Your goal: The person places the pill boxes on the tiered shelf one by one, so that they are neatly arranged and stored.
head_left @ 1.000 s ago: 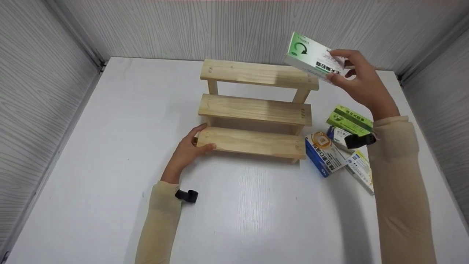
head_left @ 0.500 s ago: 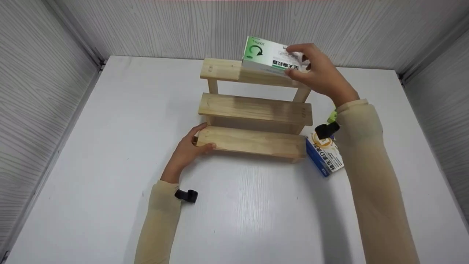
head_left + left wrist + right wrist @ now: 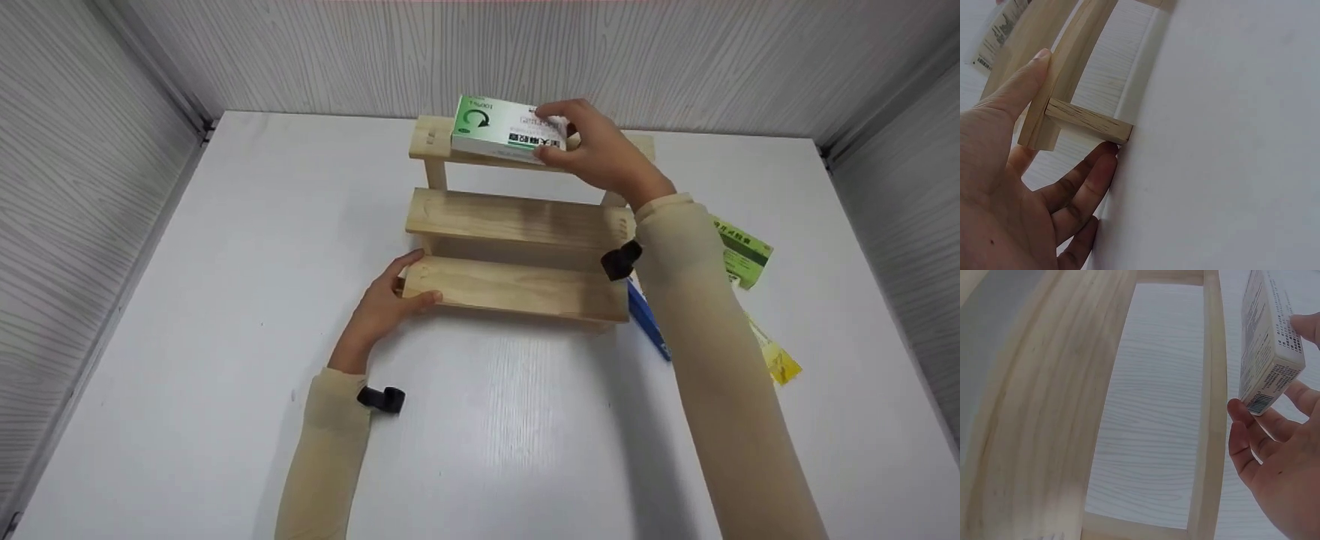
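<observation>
A three-tier wooden stand (image 3: 517, 289) stands mid-table. My left hand (image 3: 381, 311) grips the left end of its lowest board, thumb over the front edge; the left wrist view shows the fingertips beside the stand's leg (image 3: 1089, 121). In my right hand (image 3: 604, 154) is a green-and-white medicine box (image 3: 499, 127), pinched at its right end between thumb and fingers. The box is over the left and middle part of the top board (image 3: 431, 135). Whether it touches the board I cannot tell. In the right wrist view the box (image 3: 1269, 343) shows its printed side and barcode.
Right of the stand lie a green medicine box (image 3: 746, 251), a yellow-and-white box (image 3: 780, 364) and a blue-edged box (image 3: 649, 319), partly hidden by my right sleeve (image 3: 720, 337). Grey wood-grain panels (image 3: 337, 60) enclose the table at the back and sides.
My right hand has carried the green-and-white box leftward from beyond the stand's right end to over the top board, lowering it lately. My left hand has stayed on the lowest board.
</observation>
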The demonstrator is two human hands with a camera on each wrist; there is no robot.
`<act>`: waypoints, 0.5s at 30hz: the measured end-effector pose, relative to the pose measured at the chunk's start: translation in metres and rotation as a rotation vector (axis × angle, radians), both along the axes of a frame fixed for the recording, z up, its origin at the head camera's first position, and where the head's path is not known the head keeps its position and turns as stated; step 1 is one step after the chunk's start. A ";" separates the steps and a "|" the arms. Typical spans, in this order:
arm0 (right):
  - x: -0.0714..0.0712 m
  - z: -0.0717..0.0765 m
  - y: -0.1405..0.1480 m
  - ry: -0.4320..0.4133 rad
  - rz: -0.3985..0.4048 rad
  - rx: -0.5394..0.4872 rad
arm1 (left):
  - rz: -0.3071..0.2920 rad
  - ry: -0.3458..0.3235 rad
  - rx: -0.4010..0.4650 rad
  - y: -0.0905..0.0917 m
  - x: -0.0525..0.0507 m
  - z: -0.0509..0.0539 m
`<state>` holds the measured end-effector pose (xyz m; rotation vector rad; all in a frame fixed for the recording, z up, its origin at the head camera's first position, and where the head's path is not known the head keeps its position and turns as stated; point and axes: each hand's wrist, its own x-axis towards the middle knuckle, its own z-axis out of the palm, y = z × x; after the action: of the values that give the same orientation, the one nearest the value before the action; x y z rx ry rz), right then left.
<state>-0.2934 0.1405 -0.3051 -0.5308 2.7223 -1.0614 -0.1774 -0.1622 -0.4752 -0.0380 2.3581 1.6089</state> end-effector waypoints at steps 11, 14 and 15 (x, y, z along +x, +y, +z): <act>-0.009 -0.008 -0.016 0.014 0.046 0.043 | 0.001 -0.006 -0.011 0.001 0.003 0.001; -0.012 -0.010 -0.020 0.045 0.074 0.072 | 0.003 -0.010 -0.014 0.001 0.003 0.000; -0.013 -0.011 -0.021 0.058 0.081 0.087 | 0.000 -0.011 -0.018 0.001 0.002 0.000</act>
<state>-0.3066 0.1193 -0.3163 -0.6621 2.7557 -0.9174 -0.1750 -0.1617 -0.4749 -0.0505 2.3646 1.5840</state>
